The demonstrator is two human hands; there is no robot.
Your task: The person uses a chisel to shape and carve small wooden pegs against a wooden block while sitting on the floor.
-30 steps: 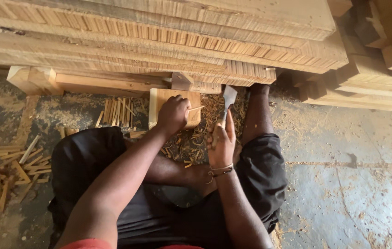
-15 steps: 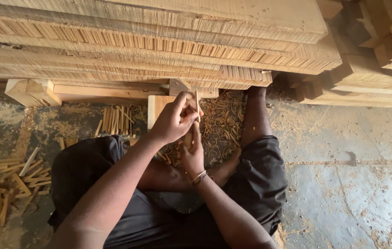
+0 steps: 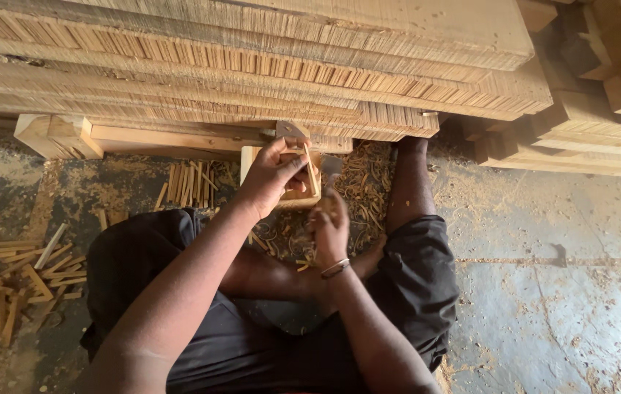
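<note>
Dusty grey floor (image 3: 544, 292) is spreading under a person who is sitting with legs folded, and big stacked planks (image 3: 252, 66) are filling the whole 12 o'clock side. Right below the planks, a small wooden block (image 3: 292, 198) is standing on the floor, probably so it can work as a firm base to cut on.

The left hand (image 3: 274, 175) is closing its grip around a thin wooden stick (image 3: 312, 171), holding it nearly upright on the block, so the stick is staying steady. The right hand (image 3: 330, 226), with a bracelet on the wrist, is sitting just at 5 o'clock from the block. Its grip is closed around a handle, and a grey blade (image 3: 331, 165) is poking up beside the stick.

Curly wood shavings (image 3: 361, 182) are lying around the block. Cut sticks (image 3: 188, 182) are lying at 9 o'clock from the block, and a bigger pile of sticks (image 3: 4, 277) is sitting far off at 8 o'clock. No boxes or bowls are showing anywhere.
</note>
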